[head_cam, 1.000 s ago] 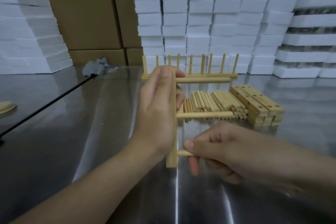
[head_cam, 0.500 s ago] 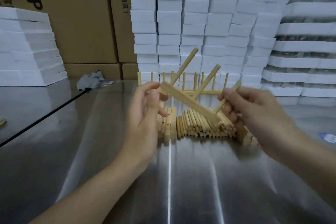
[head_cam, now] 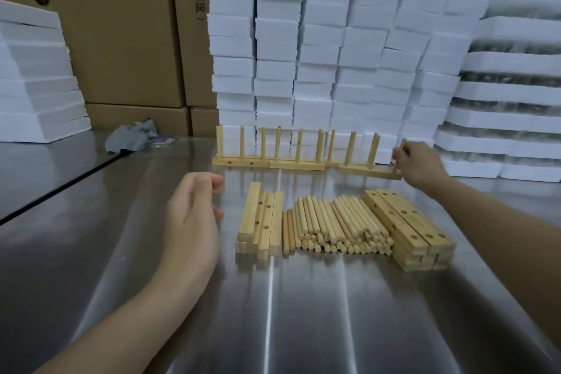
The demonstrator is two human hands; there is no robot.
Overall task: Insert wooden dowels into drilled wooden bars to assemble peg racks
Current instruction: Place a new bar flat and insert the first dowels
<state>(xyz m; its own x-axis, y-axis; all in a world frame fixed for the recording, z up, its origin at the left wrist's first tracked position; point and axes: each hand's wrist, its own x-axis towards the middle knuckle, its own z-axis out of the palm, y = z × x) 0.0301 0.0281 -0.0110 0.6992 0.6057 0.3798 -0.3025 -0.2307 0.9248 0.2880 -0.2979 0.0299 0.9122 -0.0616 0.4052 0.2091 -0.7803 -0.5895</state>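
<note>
Steel tabletop (head_cam: 303,313), stacked white foam blocks (head_cam: 334,55) and cardboard cartons (head_cam: 121,39) behind it. Landmark: dowel pile (head_cam: 334,225) at centre.

Beyond the pile, a row of finished peg racks (head_cam: 273,158) stands against the foam. At the row's right end, right hand (head_cam: 420,161), its grip pinched round the end dowel of the newest rack (head_cam: 370,168), whose bar sits on the tabletop.

Left of the pile, touching it: short stack of drilled bars (head_cam: 261,218), long axes running away from the viewer. Right of the pile: taller bar stack (head_cam: 409,228), angled.

Left hand (head_cam: 194,215) hovers just left of the short stack, grip half open and empty, fingers curled toward the bars. Judgement: next pick is a bar; left hand is far nearer, bar lies directly to its right, so a sideways reach taking it across its narrow width
</note>
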